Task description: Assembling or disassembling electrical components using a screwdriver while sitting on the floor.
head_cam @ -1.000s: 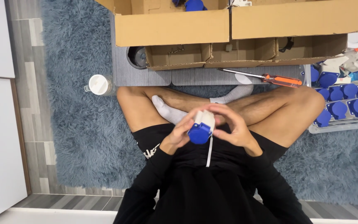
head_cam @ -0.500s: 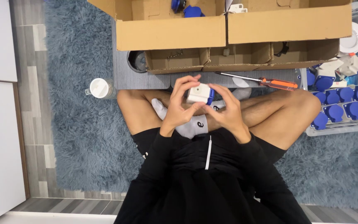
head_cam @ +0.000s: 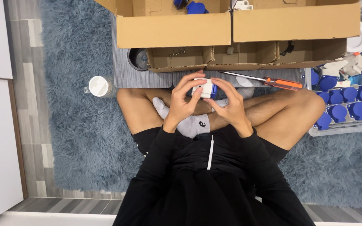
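Note:
I sit cross-legged on a blue shaggy rug. My left hand (head_cam: 185, 100) and my right hand (head_cam: 229, 104) together grip a small white and blue plastic part (head_cam: 204, 88), held over my crossed shins just in front of the cardboard boxes. The fingers of both hands wrap its sides; its underside is hidden. An orange-handled screwdriver (head_cam: 269, 80) lies on the grey mat just beyond my right hand.
Two open cardboard boxes (head_cam: 231, 29) stand ahead, holding blue and white parts. A white wire basket (head_cam: 344, 127) at the right holds several blue parts. A clear bottle with a white cap (head_cam: 99, 86) lies left. A dark round container (head_cam: 139, 58) sits by the boxes.
Both hands have carried the white and blue part forward from my lap to above my shins, near the boxes, turning its white side up.

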